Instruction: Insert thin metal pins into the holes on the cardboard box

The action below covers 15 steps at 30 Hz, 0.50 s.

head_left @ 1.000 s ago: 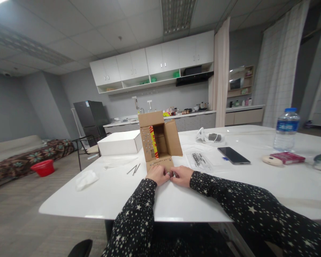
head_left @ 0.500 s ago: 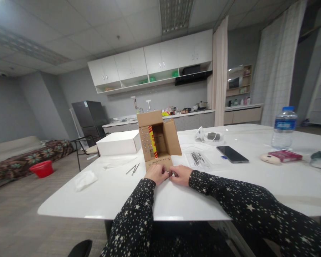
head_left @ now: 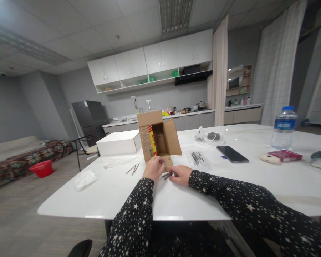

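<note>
Your left hand (head_left: 153, 167) rests fingers on the near flap of the open cardboard box (head_left: 158, 140) standing on the worktop (head_left: 230, 185). Your right hand (head_left: 181, 175) pinches small metal pieces (head_left: 167, 175) just before the flap.

Two hands (head_left: 153, 167) (head_left: 180, 175), one cardboard box (head_left: 159, 141), one white box (head_left: 119, 142), one phone (head_left: 232, 154), one bottle (head_left: 283, 127).

both hands close together, left hand (head_left: 153, 167) raised, right hand (head_left: 181, 174) low
</note>
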Motion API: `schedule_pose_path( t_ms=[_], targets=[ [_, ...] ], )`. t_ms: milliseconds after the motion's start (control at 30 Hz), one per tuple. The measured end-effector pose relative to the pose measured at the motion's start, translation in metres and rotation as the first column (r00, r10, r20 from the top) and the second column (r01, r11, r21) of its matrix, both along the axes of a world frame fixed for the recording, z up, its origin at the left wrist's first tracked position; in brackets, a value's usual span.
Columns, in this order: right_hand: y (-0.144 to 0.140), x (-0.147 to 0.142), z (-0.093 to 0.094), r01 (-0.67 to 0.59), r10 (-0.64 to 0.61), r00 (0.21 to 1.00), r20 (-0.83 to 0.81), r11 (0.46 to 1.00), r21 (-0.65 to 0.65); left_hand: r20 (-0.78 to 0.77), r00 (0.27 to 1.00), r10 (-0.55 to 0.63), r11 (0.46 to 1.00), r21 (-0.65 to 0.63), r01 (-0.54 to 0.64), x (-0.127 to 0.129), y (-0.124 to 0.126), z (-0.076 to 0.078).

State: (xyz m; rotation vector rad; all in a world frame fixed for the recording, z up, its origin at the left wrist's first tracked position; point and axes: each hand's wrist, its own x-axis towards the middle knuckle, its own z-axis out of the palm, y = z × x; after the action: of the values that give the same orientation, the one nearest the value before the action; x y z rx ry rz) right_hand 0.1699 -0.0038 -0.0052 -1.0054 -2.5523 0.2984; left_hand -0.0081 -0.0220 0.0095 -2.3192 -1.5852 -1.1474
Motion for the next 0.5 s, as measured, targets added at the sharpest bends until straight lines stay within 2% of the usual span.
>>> schedule_pose_path(
  t_ms=[200,367,500],
  targets=[
    [-0.0055,-0.0005,0.0045,0.036,-0.036,0.999,0.02,0.999,-0.008,0.036,0.998,0.052,0.996,0.077,-0.055,-0.0051,0.0019,-0.0006],
    [-0.0057,0.0,0.0043,0.027,-0.027,1.0,0.016,1.0,-0.01,-0.017,0.997,0.078,0.993,0.086,-0.076,-0.0086,0.0071,-0.0055],
    [-0.0023,0.0005,0.001,0.002,-0.002,1.0,-0.012,1.0,-0.001,-0.053,0.998,0.046,0.998,0.053,-0.043,-0.0074,0.0096,-0.0084]
  ],
)
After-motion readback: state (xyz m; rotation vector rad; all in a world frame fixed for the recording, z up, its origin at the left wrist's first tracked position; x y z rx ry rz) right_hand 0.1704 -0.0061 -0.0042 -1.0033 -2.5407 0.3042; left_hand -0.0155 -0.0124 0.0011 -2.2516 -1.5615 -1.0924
